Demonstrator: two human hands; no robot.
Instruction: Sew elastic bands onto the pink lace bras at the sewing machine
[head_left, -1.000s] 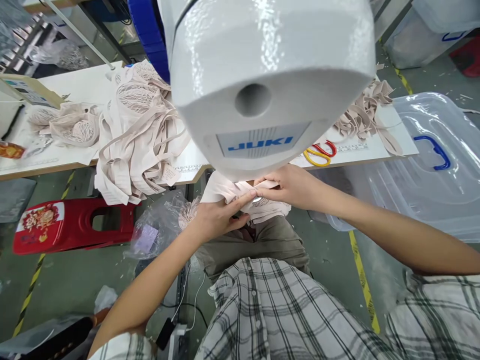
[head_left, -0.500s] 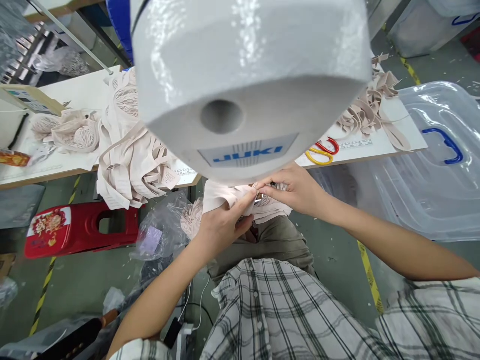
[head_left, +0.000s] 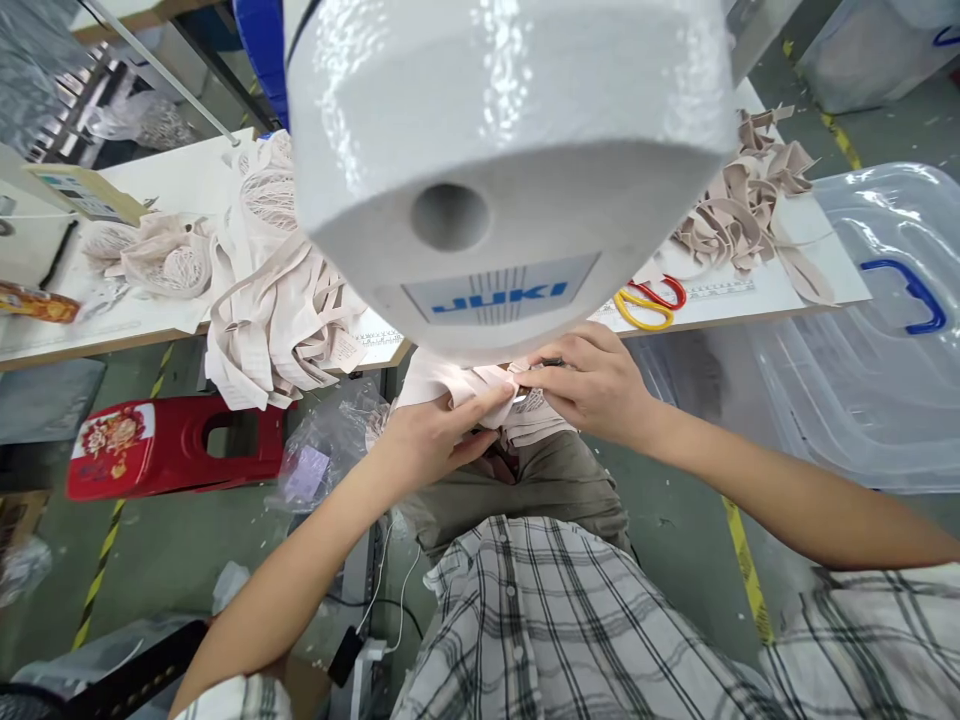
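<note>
A white JUKI sewing machine head (head_left: 495, 160) fills the upper middle and hides its needle area. Just under its front edge lies a pale beige fabric piece (head_left: 442, 380). My left hand (head_left: 431, 440) pinches this fabric from the left, thumb and forefinger pressed together on it. My right hand (head_left: 596, 380) grips the same fabric from the right, fingers curled, fingertips almost touching those of the left hand. Below the hands are my lap and a plaid shirt.
A heap of beige straps and lace pieces (head_left: 277, 290) hangs over the table edge (head_left: 112, 340) at left. Red and yellow scissors (head_left: 649, 300) and more straps (head_left: 742, 210) lie at right. A clear plastic bin (head_left: 870, 330) and a red stool (head_left: 172, 445) stand on the floor.
Both hands stay pinched on the fabric under the machine, with only small shifts of the fingertips. The view has swung slightly.
</note>
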